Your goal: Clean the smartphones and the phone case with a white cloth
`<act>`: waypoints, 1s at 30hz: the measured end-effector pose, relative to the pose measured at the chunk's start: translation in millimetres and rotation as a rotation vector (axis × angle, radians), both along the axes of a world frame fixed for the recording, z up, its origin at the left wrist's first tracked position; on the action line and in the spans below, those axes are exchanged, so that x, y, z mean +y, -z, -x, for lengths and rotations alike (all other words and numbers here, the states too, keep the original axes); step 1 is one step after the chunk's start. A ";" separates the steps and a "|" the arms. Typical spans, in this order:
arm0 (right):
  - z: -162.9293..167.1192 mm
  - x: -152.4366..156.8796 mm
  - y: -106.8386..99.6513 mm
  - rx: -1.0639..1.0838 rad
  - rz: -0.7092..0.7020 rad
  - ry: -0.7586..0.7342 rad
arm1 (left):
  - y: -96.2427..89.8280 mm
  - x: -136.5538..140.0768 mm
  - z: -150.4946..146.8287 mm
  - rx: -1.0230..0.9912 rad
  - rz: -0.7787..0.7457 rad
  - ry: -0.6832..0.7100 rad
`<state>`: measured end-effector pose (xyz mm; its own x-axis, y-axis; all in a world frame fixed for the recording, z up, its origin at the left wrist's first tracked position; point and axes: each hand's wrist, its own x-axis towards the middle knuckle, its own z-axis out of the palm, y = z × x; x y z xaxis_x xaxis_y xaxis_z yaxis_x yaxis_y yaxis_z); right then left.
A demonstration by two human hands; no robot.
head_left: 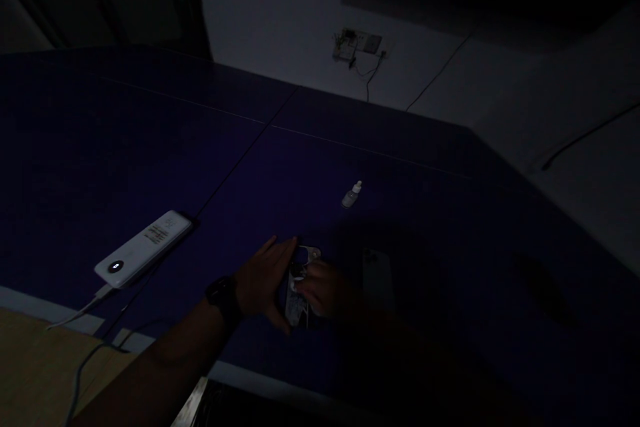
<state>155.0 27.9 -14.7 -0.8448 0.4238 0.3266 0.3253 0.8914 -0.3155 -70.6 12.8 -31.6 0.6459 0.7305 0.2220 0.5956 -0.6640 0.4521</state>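
Head view: resting the left hand (257,281), spread loosely, along the left edge of a patterned case-like item (294,310) lying on the counter (300,167); curling the right hand (323,288) over a dark round piece (299,271) on its face, cannot tell whether grasping or just touching. Seemingly mid-handling of that piece; calls for steady bracing and careful fingertip control.
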 end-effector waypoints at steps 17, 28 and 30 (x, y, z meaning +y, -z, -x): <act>17.1 27.1 -6.8 -0.012 -0.031 0.133 | 0.6 0.7 2.1 -0.033 0.017 0.018; 3.4 -45.9 -5.7 -0.051 -0.020 -0.059 | -2.5 1.1 1.6 -0.056 0.037 0.029; 4.4 -37.0 -7.2 -0.038 -0.048 -0.054 | -2.7 0.8 1.6 -0.055 0.041 0.035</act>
